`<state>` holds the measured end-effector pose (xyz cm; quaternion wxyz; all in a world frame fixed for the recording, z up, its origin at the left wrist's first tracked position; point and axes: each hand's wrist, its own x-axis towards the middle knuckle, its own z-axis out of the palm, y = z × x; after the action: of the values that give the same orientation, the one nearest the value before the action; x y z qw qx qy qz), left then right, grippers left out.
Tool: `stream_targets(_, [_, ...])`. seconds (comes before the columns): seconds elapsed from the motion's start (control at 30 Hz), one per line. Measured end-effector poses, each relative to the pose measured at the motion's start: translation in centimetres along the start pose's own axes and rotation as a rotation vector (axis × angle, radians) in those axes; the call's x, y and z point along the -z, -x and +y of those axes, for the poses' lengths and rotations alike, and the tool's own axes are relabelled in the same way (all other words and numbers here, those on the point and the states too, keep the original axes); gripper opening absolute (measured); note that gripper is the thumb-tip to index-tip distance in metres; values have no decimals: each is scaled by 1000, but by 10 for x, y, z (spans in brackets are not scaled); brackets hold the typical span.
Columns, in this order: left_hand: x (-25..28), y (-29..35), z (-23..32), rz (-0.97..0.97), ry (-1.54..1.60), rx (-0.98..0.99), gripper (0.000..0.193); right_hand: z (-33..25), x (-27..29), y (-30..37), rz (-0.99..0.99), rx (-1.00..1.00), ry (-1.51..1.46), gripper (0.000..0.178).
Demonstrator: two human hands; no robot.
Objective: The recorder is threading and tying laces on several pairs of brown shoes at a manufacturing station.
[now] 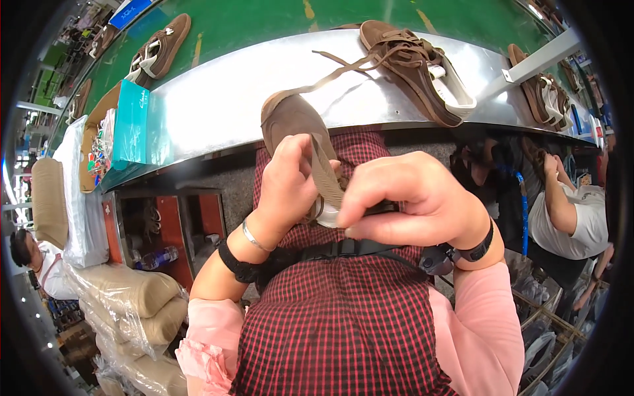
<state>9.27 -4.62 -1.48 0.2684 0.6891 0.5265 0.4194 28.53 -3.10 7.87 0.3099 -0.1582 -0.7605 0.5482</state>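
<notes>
In front of my lap is a brown shoe (294, 122), its toe pointing away against the bench edge. My left hand (287, 181) is closed at the shoe's lacing, thumb and forefinger pinching a flat brown shoelace (322, 170). That lace stretches down to my right hand (413, 198), whose thumb and fingers pinch its lower part. Another stretch of lace trails over the toe onto the bench. A white patch shows inside the shoe below my fingers; my hands hide most of its opening. Farther right on the bench rests a second brown shoe (403, 56), laced, with a pale lining.
The shiny metal bench (218, 86) borders a green surface (251, 23) carrying another brown shoe (162, 49). At left stand a teal box (132, 125) of small items and plastic-wrapped tan bundles (132, 297). More shoes (541, 92) lie right, past a metal post (541, 56); a co-worker (568, 211) sits there.
</notes>
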Motion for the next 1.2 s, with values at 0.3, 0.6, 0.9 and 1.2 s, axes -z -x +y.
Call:
stream_targets(0.3, [6, -2, 9, -73, -69, -453, 27, -19, 13, 29, -255, 154, -203, 14])
stream_targets(0.6, [44, 26, -15, 167, 95, -162, 15, 2, 23, 95, 876, -209, 160, 14])
stream_targets(0.9, [53, 19, 8, -329, 79, -226, 10, -23, 36, 121, 688, 154, -327, 19])
stream_targets(1.2, [38, 20, 4, -408, -38, 29, 21, -61, 63, 95, -175, 289, -337, 17])
